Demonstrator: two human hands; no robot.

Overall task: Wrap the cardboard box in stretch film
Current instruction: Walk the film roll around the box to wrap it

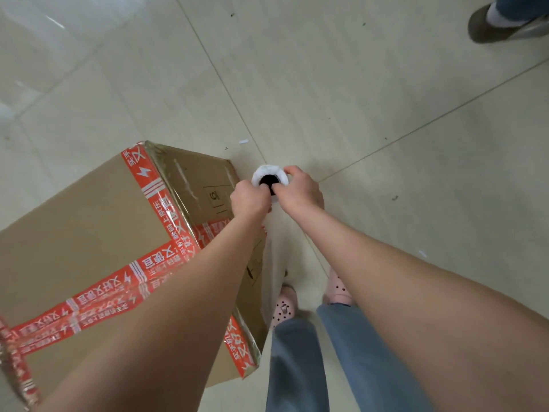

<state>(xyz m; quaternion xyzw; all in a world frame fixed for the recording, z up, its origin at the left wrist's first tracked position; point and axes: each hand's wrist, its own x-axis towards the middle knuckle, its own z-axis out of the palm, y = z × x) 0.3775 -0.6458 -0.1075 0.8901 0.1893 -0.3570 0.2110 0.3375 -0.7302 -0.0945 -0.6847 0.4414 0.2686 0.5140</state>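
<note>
A big cardboard box (89,233) with red printed tape along its edges stands on the floor at the left. Clear stretch film (274,263) runs down its right side face, glossy over the near corner. The white film roll (269,173) stands upright beside the box's far right corner, seen from above with its dark core hole. My left hand (249,200) grips the roll's top rim from the left. My right hand (300,188) grips it from the right, fingers curled at the core.
Pale tiled floor (386,144) spreads to the right and behind the box. My feet in pink perforated clogs (285,307) stand close to the box's near right corner. Another person's shoe (493,25) shows at the top right.
</note>
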